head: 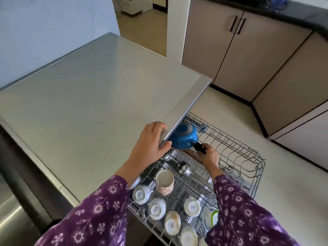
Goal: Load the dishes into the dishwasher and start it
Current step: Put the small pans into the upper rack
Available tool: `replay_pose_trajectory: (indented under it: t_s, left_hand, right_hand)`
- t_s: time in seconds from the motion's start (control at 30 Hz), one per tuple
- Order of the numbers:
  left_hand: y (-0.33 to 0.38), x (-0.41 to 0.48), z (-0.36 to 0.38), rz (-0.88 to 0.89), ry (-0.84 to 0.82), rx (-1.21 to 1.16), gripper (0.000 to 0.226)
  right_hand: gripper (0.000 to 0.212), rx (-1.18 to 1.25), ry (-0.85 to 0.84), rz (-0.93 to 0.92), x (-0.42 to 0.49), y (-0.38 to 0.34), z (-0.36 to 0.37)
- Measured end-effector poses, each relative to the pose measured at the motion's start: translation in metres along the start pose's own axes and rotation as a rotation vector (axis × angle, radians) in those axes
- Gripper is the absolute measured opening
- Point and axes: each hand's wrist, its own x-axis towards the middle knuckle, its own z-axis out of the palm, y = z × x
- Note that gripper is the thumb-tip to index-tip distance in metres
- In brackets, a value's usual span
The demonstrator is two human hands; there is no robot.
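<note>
The dishwasher's wire rack (236,155) is pulled out below the steel countertop (92,96). A blue pan (184,137) lies upside down at the rack's far end, partly under the counter edge. My right hand (209,155) grips its black handle (199,147). My left hand (150,141) holds the counter's front edge, thumb underneath. Several white cups (157,208) sit upside down in the near part of the rack. A patterned mug (164,181) stands upright, and a steel ladle (183,167) lies beside it.
Beige cabinets (230,50) with black handles line the right side under a dark counter. Pale floor (287,183) runs right of the rack. A doorway (142,15) opens at the back. A steel appliance front (16,210) is at lower left.
</note>
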Motion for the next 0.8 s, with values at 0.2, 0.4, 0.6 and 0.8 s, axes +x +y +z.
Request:
replay_pose_trajectory:
  t_s: [0.2,0.4,0.6,0.8]
  left_hand:
    - [-0.002,-0.001,0.004,0.007,0.030,-0.007,0.035]
    - [-0.002,0.000,0.006,0.022,0.035,0.025,0.033]
    - [-0.001,0.000,0.007,0.021,0.052,0.051,0.032]
    - [-0.001,0.000,0.007,0.010,0.050,0.060,0.034]
  right_hand:
    - [0.038,0.070,-0.002,-0.079,0.013,0.030,0.016]
    - [0.041,-0.007,0.018,-0.162,0.025,0.046,0.018]
    - [0.048,-0.024,0.061,-0.248,0.030,0.064,0.022]
    - [0.038,0.093,-0.019,-0.282,0.024,0.050,0.033]
